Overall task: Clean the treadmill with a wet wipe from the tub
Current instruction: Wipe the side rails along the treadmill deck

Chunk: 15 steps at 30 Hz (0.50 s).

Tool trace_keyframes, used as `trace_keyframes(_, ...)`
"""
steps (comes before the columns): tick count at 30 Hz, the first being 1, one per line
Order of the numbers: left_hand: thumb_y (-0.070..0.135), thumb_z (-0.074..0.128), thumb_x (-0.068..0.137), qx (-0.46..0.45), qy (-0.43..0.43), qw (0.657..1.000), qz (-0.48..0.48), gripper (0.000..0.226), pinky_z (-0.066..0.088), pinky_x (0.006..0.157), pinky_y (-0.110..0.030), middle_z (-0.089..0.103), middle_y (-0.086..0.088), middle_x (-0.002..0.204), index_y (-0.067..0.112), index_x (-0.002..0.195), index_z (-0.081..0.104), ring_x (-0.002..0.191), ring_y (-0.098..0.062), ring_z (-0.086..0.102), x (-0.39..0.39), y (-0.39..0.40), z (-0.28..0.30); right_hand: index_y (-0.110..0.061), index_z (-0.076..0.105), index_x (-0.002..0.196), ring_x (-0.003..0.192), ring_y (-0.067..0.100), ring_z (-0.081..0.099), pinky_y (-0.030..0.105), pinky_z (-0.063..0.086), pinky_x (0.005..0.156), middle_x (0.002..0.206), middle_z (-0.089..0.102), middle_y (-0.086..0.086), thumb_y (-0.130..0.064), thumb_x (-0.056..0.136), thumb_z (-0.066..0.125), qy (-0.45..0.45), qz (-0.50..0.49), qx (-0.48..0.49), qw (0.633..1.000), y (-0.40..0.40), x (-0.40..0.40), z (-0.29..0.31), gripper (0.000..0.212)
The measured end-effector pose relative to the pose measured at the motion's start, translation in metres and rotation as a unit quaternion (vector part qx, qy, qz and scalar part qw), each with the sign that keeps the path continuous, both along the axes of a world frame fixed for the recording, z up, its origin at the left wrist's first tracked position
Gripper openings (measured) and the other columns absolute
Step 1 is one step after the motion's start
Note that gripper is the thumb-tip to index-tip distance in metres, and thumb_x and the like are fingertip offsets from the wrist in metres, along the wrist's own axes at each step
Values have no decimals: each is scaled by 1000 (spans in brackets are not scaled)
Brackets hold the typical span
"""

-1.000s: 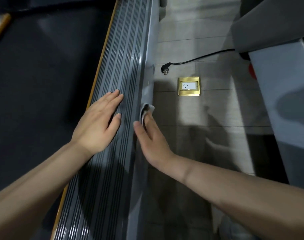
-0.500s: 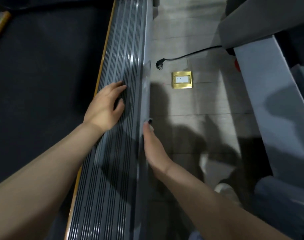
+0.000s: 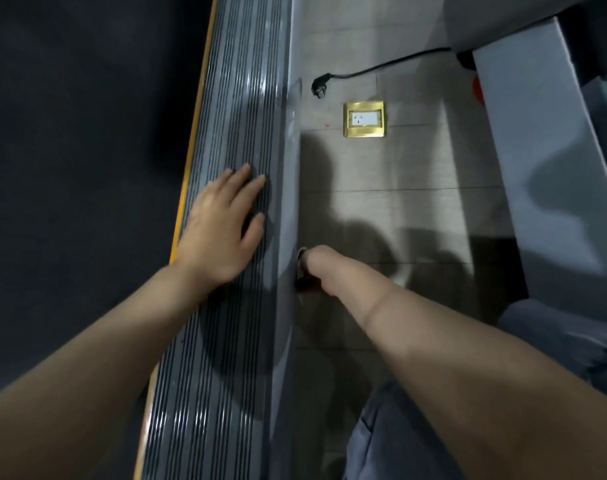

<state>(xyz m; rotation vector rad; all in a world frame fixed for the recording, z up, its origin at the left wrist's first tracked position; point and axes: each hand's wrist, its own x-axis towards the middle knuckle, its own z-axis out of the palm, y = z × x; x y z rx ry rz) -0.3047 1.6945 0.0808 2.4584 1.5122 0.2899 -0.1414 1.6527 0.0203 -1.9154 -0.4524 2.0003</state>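
The grip of the right hand [image 3: 317,271] is mostly hidden below the treadmill [image 3: 246,140] side rail; a sliver of wet wipe [image 3: 301,253] shows there, apparently wiping its outer face. The left hand [image 3: 222,233] lies flat on the ribbed rail, likely bracing.

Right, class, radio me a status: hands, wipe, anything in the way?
Left hand flat on ribbed side rail. Right hand down against rail's outer side, fingers hidden; scrap of wipe showing. Nothing in the way.
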Motion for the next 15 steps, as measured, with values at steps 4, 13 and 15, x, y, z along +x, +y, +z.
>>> trace_keyframes(4, 39, 36, 98, -7, 10, 1000, -14, 58, 19, 122, -46, 29, -2, 161, 21, 153, 37, 151, -23, 20, -8, -9, -4, -7, 61, 103, 83, 24, 59, 42, 54, 88, 91, 64, 11, -7, 99, 42, 37, -42, 49, 997, 5, 4, 48, 19)
trace_keyframes(13, 34, 33, 99, -10, 7, 1000, -9, 56, 19, 123, -46, 30, -3, 161, 20, 153, 37, 151, -22, 20, -7, -12, 0, 4, 56, 127, 122, 33, 54, 26, 42, 85, 132, 57, 21, -5, 99, 41, -139, 207, 114, 962, -44, -14, 43, 33)
trace_keyframes(15, 33, 35, 99, -14, 6, 1000, -4, 55, 20, 122, -46, 30, -1, 161, 21, 152, 38, 150, -21, 20, -6, -12, 0, 4, 49, 136, 128, 34, 50, 29, 44, 87, 138, 52, 22, -6, 102, 35, -111, 247, 46, 962, -41, -5, 36, 38)
